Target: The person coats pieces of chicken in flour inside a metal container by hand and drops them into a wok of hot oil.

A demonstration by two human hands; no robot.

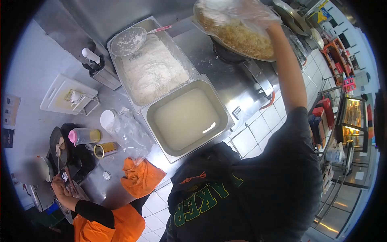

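My right hand (pixel 258 16) reaches out in a clear plastic glove over a wide pan of bubbling oil (pixel 242 38) at the top. A white, floury mass (pixel 217 9) is beside the fingers. Blur and the frame edge hide whether they grip it. Left of the pan, a metal tray (pixel 182 46) holds loose white flour (pixel 155 70). Across its far corner rests a mesh strainer (pixel 129 41) with a red handle. Nearer to me, a second metal tray (pixel 151 121) contains cloudy, whitish liquid (pixel 186 117). My left hand is out of view.
At lower left, a co-worker in orange (pixel 121 226) holds a utensil at a dark pan (pixel 60 147). Nearby are a pink-capped bottle (pixel 85 136), a tin (pixel 105 149), a plastic bag (pixel 131 135) and an orange cloth (pixel 141 177). A lit display case (pixel 354 117) stands at right.
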